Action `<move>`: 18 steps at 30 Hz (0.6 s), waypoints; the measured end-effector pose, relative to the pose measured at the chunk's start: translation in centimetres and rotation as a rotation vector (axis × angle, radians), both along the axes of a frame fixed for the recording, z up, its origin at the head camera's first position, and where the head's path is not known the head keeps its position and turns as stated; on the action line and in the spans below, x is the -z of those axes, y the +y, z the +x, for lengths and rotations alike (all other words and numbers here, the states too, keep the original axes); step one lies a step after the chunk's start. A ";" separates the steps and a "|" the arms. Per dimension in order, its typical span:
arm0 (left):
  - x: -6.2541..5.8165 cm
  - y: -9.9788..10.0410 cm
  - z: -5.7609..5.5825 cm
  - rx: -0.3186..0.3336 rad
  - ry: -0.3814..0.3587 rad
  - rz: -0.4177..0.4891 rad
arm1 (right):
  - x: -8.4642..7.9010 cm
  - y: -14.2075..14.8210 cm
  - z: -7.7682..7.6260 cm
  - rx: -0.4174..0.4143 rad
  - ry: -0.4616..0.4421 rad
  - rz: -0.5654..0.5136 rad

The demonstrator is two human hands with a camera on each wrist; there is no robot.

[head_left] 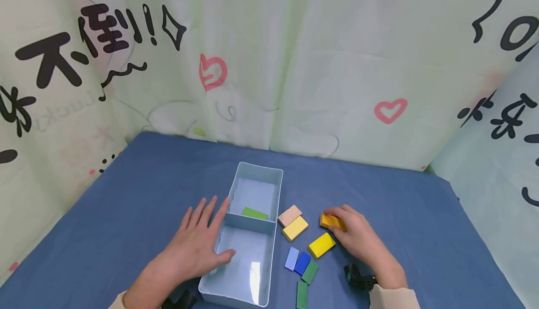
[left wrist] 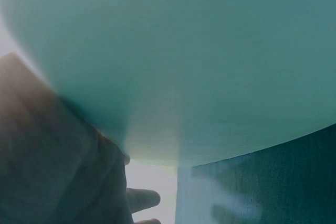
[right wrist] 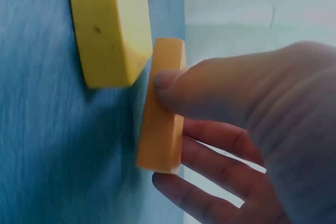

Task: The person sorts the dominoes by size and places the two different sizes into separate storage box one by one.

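Between thumb and fingers my right hand (head_left: 358, 236) pinches an orange block (right wrist: 163, 108), close over the blue cloth. Just in front of it lies a bright yellow block (head_left: 322, 245), large in the right wrist view. My left hand (head_left: 198, 243) is spread with straight fingers over the left side of a pale blue two-compartment box (head_left: 275, 248), its fingertips right at the rim near the divider. A light green block (head_left: 255, 213) lies in the far compartment. The box wall (left wrist: 184, 66) fills most of the left wrist view.
Right of the box lie a beige block (head_left: 289, 215), a pale yellow block (head_left: 295, 229), a light blue block (head_left: 292, 258), a dark blue block (head_left: 302, 263) and two green blocks, one nearer the front (head_left: 302, 295). A printed curtain (head_left: 328, 65) hangs behind the table.
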State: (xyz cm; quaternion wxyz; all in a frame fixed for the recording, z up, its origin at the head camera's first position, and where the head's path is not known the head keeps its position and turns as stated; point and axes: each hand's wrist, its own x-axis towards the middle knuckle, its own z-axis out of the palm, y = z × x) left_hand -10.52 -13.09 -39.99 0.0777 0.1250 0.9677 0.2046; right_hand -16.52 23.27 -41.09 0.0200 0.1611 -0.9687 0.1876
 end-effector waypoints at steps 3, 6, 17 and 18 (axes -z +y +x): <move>-0.2 -0.1 0.0 -0.006 0.014 -0.001 | -0.2 -0.4 -0.1 -0.014 0.041 -0.011; -0.3 -0.1 0.1 -0.013 0.006 -0.006 | -0.5 -0.9 0.0 -0.031 0.082 -0.022; 0.1 0.0 0.4 -0.008 0.021 0.001 | -2.0 -2.9 0.9 -0.123 0.113 -0.058; 0.1 0.0 0.4 -0.007 0.023 0.003 | -2.2 -3.1 0.8 -0.135 0.113 -0.061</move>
